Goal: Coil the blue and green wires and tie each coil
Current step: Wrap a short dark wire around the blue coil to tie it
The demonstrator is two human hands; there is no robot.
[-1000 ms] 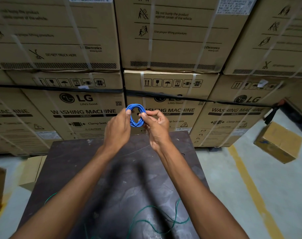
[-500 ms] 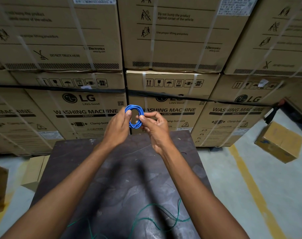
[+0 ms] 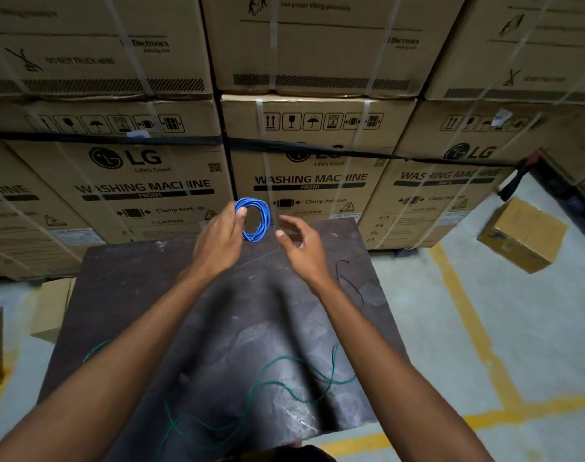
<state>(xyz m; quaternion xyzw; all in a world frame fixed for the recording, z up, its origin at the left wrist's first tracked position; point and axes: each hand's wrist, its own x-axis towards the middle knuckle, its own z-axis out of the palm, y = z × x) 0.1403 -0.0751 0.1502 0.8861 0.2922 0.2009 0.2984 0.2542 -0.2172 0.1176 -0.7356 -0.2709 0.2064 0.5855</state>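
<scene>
My left hand (image 3: pixel 219 241) holds a small coil of blue wire (image 3: pixel 262 219) upright above the far edge of the dark table (image 3: pixel 124 295), thumb and fingers pinching the coil's left side. A short way to the right of the coil, my right hand (image 3: pixel 299 246) hovers with relaxed fingers, touching nothing. The green wire (image 3: pixel 284 381) lies loose and uncoiled in wavy loops on the near part of the table, with one end near the left edge.
A thin black tie wire (image 3: pixel 346 278) lies on the table's right side. Stacked cardboard washing-machine boxes (image 3: pixel 144 181) form a wall just behind the table. A small carton (image 3: pixel 523 235) sits on the floor to the right, and yellow floor lines (image 3: pixel 468 311) run there.
My right hand has let go of the blue coil and drawn away to the right. The left hand alone keeps the coil.
</scene>
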